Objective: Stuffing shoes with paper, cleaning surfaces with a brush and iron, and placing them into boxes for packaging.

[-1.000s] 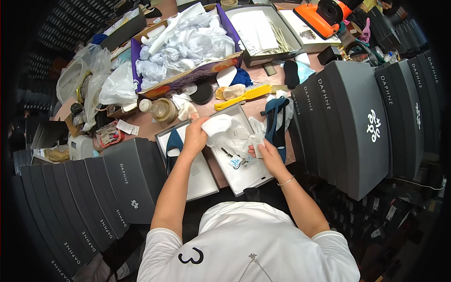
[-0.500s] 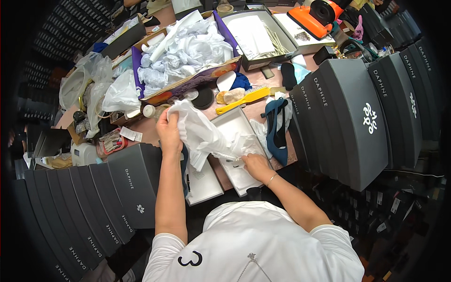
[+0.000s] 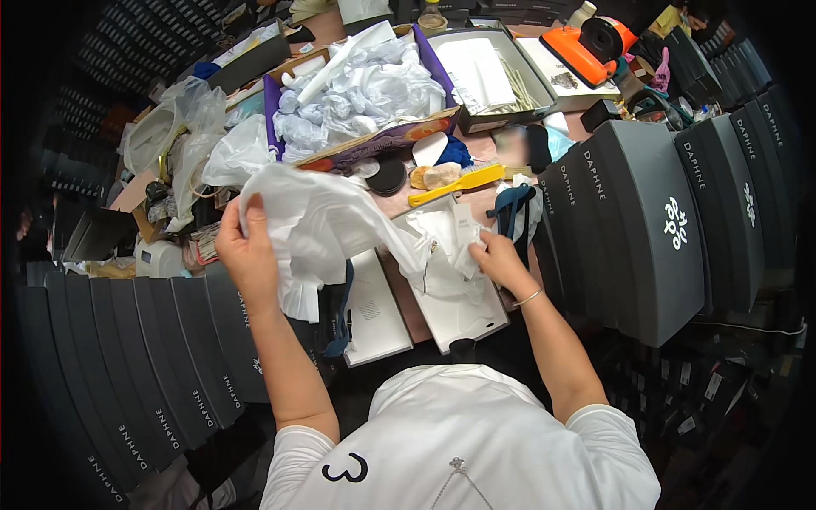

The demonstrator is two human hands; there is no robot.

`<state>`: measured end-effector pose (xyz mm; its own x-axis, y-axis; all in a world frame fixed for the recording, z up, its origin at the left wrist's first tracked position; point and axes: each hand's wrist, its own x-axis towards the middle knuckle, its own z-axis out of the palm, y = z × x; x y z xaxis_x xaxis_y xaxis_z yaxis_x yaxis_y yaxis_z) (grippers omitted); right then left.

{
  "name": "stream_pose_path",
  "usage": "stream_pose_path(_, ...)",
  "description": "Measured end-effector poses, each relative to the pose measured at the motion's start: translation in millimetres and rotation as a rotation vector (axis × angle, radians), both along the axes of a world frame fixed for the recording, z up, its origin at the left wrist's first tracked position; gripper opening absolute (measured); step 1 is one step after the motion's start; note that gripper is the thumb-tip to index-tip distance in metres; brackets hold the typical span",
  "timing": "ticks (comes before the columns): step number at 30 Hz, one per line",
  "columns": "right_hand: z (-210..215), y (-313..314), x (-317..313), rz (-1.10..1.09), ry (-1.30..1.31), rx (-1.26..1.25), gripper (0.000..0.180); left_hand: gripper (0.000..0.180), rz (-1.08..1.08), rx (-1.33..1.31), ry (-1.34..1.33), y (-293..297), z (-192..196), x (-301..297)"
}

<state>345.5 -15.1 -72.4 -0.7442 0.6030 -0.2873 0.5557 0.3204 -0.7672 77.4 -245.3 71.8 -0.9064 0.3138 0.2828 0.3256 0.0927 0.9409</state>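
A large crumpled sheet of white tissue paper (image 3: 314, 212) is raised and spread over the table, its upper left edge pinched in my left hand (image 3: 246, 251). It trails down to the right into an open shoebox (image 3: 472, 319) with a white inside. Over that box's right side, my right hand (image 3: 506, 263) has its fingers closed on white paper (image 3: 463, 242). Beside the box lies a white-lined box lid (image 3: 370, 319). One dark blue shoe (image 3: 514, 208) rests to the right of my right hand. Another blue shoe (image 3: 342, 319) shows partly below the tissue, left of the lid.
Grey shoeboxes stand stacked on the left (image 3: 170, 340) and right (image 3: 633, 229). Behind are a purple carton (image 3: 374, 144) full of crumpled tissue, a yellow brush (image 3: 459, 184), a black round tin (image 3: 387, 177), an open box (image 3: 544, 106) with paper and sticks, and an orange device (image 3: 582, 55).
My left hand has moved left and a little down, drawing the tissue out wider. My right hand has moved right and up, off the tissue's lower end, to paper at the box's right side.
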Motion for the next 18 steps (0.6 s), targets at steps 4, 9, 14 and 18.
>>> stream_pose_path(4,20.0,32.7,-22.8,0.039,-0.019,0.324,0.044,0.028,-0.029,0.295,-0.409,-34.5,-15.1,-2.5)
stream_pose_path(9,28.4,-8.7,-41.6,0.364,-0.092,0.19,0.077,0.035,0.15,0.283,-0.504,-57.7,-24.0,4.8)
stream_pose_path(14,-87.2,-53.7,-12.2,0.323,-0.123,0.497,0.044,0.035,0.24,0.279,-0.42,-69.0,-12.8,11.3)
stream_pose_path(18,-52.5,-32.6,-23.5,0.172,0.226,0.243,0.03,0.037,0.33,0.242,-0.345,-77.3,4.0,25.4)
